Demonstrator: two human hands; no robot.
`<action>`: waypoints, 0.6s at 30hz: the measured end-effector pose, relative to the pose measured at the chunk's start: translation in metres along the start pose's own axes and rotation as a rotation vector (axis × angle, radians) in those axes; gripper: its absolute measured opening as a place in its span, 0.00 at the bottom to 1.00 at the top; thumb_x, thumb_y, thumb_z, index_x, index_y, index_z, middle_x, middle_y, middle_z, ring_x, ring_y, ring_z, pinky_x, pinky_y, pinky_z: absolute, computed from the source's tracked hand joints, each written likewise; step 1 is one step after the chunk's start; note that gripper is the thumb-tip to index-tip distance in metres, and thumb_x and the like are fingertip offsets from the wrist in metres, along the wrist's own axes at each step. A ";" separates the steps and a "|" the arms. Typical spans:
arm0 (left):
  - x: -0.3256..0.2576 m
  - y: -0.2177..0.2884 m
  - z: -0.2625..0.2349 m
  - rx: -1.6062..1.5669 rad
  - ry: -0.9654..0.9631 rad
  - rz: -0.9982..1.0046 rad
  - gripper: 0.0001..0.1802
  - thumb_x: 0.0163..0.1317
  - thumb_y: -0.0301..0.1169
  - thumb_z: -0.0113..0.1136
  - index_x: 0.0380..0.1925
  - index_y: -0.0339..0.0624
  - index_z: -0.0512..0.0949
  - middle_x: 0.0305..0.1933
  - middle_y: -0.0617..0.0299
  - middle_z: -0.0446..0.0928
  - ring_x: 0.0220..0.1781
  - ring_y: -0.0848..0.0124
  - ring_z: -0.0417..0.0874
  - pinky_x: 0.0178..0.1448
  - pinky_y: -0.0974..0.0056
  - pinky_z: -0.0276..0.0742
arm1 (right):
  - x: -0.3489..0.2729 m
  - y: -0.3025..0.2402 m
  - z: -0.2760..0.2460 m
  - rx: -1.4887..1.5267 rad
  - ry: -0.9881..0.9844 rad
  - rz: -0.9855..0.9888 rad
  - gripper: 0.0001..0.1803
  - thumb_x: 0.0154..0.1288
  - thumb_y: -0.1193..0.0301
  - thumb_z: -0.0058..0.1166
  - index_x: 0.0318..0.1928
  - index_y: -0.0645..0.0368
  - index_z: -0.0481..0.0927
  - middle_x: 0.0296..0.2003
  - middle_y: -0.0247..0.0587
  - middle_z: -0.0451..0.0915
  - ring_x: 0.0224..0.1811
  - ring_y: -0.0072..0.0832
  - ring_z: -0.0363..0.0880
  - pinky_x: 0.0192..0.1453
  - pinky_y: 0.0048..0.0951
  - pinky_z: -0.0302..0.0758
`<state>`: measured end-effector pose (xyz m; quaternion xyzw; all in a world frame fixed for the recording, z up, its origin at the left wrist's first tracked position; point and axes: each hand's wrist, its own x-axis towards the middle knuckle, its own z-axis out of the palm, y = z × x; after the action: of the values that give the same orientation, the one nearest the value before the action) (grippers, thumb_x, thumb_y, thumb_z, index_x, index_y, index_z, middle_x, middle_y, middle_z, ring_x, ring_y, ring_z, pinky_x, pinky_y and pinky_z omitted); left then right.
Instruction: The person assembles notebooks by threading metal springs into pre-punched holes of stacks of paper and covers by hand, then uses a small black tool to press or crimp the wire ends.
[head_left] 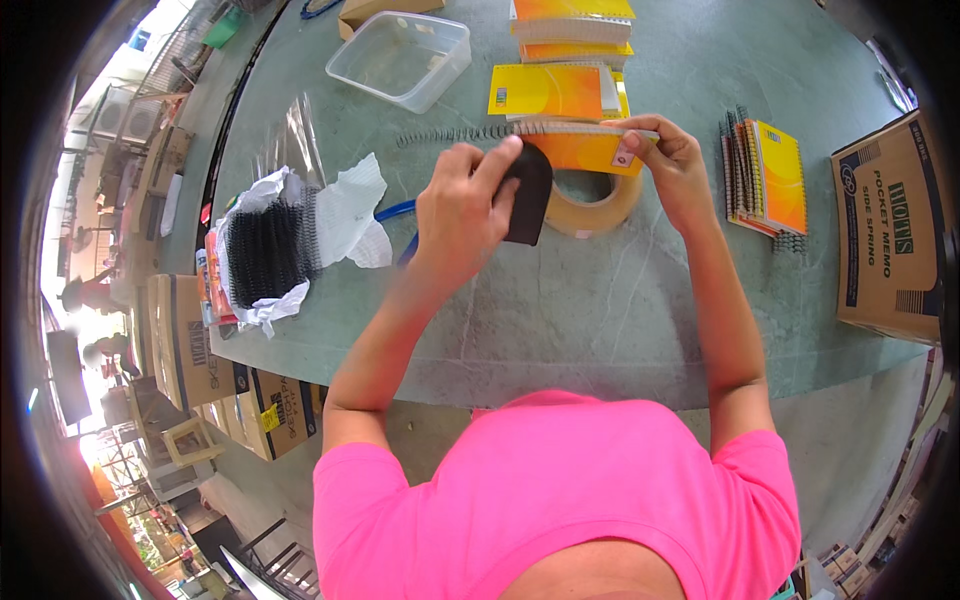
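Left hand (pixel 462 215) presses a black block (pixel 528 195) against the orange notepad (pixel 590 148) held by right hand (pixel 675 160)

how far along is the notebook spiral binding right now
Done, apparently: bound yellow notebooks stand at the right, their coils visible. In hand: the right hand steadies an orange notebook while the left hand presses a black pad at its spine, with a wire coil sticking out leftward, only partly wound in. Left: yellow pads stacked behind and a bundle of black coils in white paper.

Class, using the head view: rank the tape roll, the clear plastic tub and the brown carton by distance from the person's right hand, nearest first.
1. Tape roll, just below and left of the right hand.
2. Brown carton, at the table's right edge.
3. Clear plastic tub, far upper left.
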<state>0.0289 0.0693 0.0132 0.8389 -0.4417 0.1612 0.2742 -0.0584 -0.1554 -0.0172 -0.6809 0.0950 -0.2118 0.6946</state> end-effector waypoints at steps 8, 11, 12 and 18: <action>0.008 0.010 0.001 -0.107 -0.138 0.162 0.17 0.48 0.24 0.66 0.42 0.45 0.81 0.37 0.63 0.77 0.36 0.69 0.77 0.40 0.65 0.73 | -0.009 0.011 0.004 0.055 -0.005 -0.065 0.08 0.65 0.71 0.54 0.40 0.63 0.79 0.33 0.32 0.81 0.30 0.12 0.69 0.40 0.16 0.71; 0.011 0.020 -0.002 -0.241 -0.265 0.014 0.17 0.48 0.24 0.66 0.41 0.46 0.81 0.36 0.62 0.76 0.38 0.67 0.77 0.42 0.64 0.74 | -0.013 0.013 -0.001 0.021 -0.025 -0.045 0.08 0.65 0.71 0.54 0.41 0.63 0.79 0.32 0.31 0.80 0.30 0.13 0.71 0.39 0.16 0.71; 0.016 0.022 -0.005 -0.253 -0.350 -0.043 0.17 0.48 0.23 0.65 0.41 0.46 0.81 0.36 0.61 0.76 0.38 0.66 0.77 0.42 0.64 0.74 | -0.015 0.015 -0.002 0.009 -0.036 -0.035 0.08 0.65 0.72 0.54 0.41 0.63 0.79 0.31 0.30 0.80 0.31 0.13 0.72 0.38 0.16 0.70; 0.019 0.027 -0.008 -0.205 0.086 0.145 0.15 0.48 0.21 0.64 0.39 0.44 0.81 0.36 0.59 0.76 0.38 0.65 0.76 0.42 0.64 0.74 | -0.017 0.015 0.001 -0.013 -0.023 -0.056 0.07 0.65 0.73 0.53 0.41 0.61 0.80 0.31 0.28 0.78 0.32 0.13 0.72 0.38 0.16 0.70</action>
<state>0.0170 0.0489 0.0381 0.7648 -0.5031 0.1704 0.3646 -0.0709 -0.1473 -0.0350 -0.6901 0.0693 -0.2229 0.6850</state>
